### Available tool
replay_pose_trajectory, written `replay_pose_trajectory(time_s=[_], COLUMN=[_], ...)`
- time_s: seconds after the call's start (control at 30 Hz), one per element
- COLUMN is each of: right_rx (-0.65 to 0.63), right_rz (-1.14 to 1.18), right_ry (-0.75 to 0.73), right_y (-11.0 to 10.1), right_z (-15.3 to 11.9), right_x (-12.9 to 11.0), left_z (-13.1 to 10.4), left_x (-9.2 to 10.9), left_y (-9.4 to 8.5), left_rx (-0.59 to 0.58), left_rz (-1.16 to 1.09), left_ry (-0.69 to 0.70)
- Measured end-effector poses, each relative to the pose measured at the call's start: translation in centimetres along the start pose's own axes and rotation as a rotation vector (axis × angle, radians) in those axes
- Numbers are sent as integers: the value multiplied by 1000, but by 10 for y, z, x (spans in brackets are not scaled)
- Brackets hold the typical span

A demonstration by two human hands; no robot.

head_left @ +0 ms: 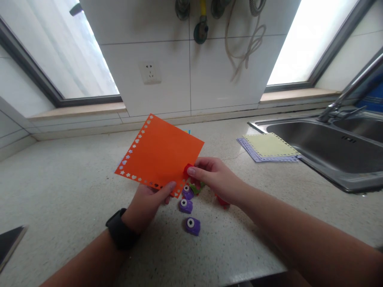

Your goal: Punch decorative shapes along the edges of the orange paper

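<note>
My left hand (155, 195) pinches the lower edge of an orange sheet of paper (163, 153), thumb on top. Small shapes such as flowers and hearts are punched along the sheet's left and lower edges. At the sheet's right edge, my right hand (214, 175) is closed on a small red craft punch (187, 171), thumb pressing on it. Below the hands on the counter lie several purple craft punches, among them a near one (192, 225) and one higher up (186, 205). Partly hidden under my right hand are a green piece (196, 188) and another red punch (222, 200).
To the right, a pale yellow punched sheet (271, 144) lies on purple sheets (254, 153) beside the steel sink (302, 167) with its faucet (335, 107). A tiled wall with a socket (150, 72) stands behind the speckled counter (74, 175). A dark flat object (10, 243) is at the left edge.
</note>
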State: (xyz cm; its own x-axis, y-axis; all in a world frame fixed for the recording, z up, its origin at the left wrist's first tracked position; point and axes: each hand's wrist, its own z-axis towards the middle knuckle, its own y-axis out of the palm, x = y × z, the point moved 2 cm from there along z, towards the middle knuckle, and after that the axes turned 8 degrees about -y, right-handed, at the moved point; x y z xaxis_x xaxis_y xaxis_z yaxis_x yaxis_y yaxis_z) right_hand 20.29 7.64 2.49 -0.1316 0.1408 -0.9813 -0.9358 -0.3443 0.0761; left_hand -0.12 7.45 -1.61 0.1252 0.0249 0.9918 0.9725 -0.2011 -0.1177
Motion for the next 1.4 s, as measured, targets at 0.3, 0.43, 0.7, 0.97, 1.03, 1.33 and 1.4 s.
replay_pose_trajectory(time_s=[0.3, 0.43, 0.7, 0.97, 1.03, 1.33, 1.4], right_rx=[-27, -18, -40, -50, -45, -40, -40], right_rz=[-16, 6, 44, 14, 22, 11, 8], right_ry=[44, 59, 59, 51, 54, 46, 42], right_y=[2, 5, 6, 7, 7, 9, 9], right_z=[1, 1, 1, 1, 1, 2, 2], right_x=[11, 11, 12, 13, 13, 11, 11], left_z=[1, 1, -1, -1, -1, -1, -1], left_x=[0, 0, 4, 10, 10, 9, 8], left_y=[1, 0, 2, 4, 3, 3, 3], left_rx=[-36, -44, -34, -19, -17, -5, -8], left_rz=[-34, -34, -60, -34, -28, -23, -20], left_ry=[6, 22, 16, 26, 25, 40, 42])
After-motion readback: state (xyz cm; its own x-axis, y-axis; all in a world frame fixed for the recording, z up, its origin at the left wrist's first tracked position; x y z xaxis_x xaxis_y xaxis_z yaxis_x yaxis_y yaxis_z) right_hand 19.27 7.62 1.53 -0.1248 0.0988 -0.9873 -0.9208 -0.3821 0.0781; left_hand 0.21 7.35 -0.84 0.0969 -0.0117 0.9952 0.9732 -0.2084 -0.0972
